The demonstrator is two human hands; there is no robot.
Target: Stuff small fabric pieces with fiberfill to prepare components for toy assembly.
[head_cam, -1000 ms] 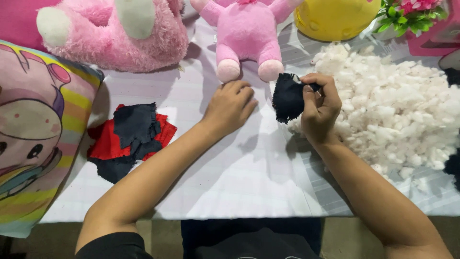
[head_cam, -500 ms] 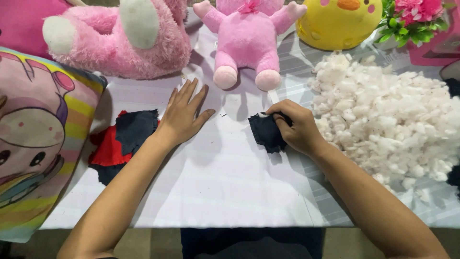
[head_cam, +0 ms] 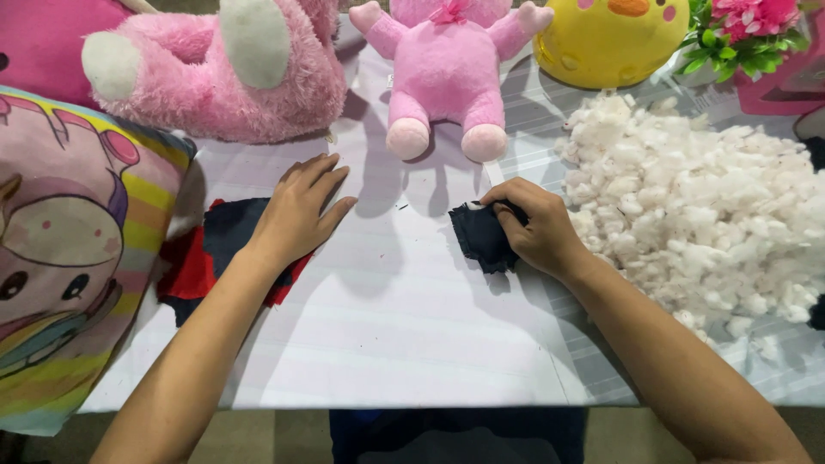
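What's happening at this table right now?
A person works at a white table. The right hand grips a small dark navy fabric piece with a bit of white stuffing showing at its top, beside a pile of white fluffy stuffing. The left hand lies flat on red and navy fabric scraps. Pink plush toys sit behind.

No packages, signs or screens show; any labels seem hidden from view.

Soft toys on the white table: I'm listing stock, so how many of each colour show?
Pink plush toys: 2, the fluffy pink plush lying down and the small pink seated plush
Yellow round plush chick: 1
Total: 3
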